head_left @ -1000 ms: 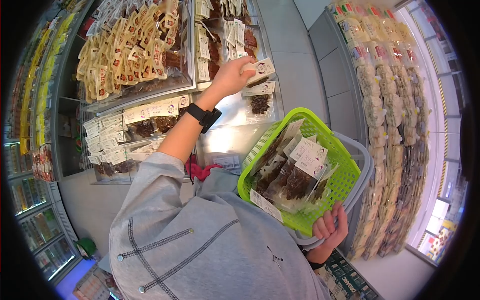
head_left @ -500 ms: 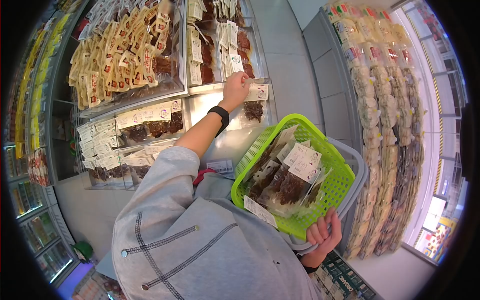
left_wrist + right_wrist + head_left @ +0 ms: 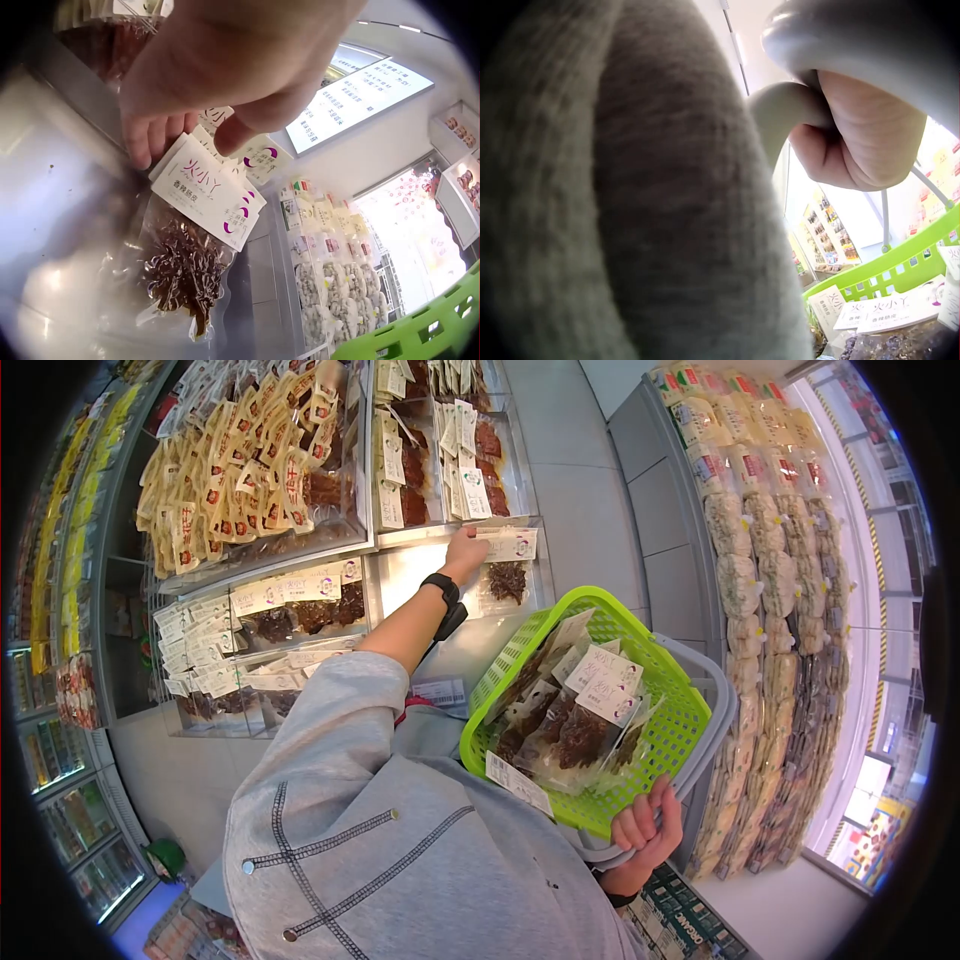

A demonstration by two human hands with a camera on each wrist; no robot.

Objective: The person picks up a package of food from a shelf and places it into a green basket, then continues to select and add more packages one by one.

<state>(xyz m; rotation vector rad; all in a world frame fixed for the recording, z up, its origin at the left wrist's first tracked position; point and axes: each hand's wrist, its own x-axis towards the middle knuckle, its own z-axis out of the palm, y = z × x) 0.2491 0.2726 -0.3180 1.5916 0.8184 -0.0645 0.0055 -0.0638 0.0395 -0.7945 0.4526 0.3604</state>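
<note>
My left hand (image 3: 465,557) reaches into the metal display tray (image 3: 400,570) and pinches the white header cards of a few clear packets. In the left wrist view, thumb and fingers (image 3: 154,139) lie on either side of the upper cards, and the front packet (image 3: 187,262) hangs below with dark, shredded snack pieces inside. At my right side, my right hand (image 3: 648,835) holds the grey handle (image 3: 725,705) of a green basket (image 3: 690,745), fingers curled round it. Inside the basket lie several similar packets (image 3: 575,735) of dark meat snacks with white cards.
Bins of cream-coloured snack packs (image 3: 235,490) and reddish meat packets (image 3: 485,450) stand beyond the tray. More carded packets (image 3: 290,595) fill the bins at left. A rack of hanging white packs (image 3: 745,570) stands on the right, across a tiled floor (image 3: 575,480).
My left hand let the upper packet's card down over the tray and moved left to the cards' edge. The basket shifted slightly left in view and remains in my right hand.
</note>
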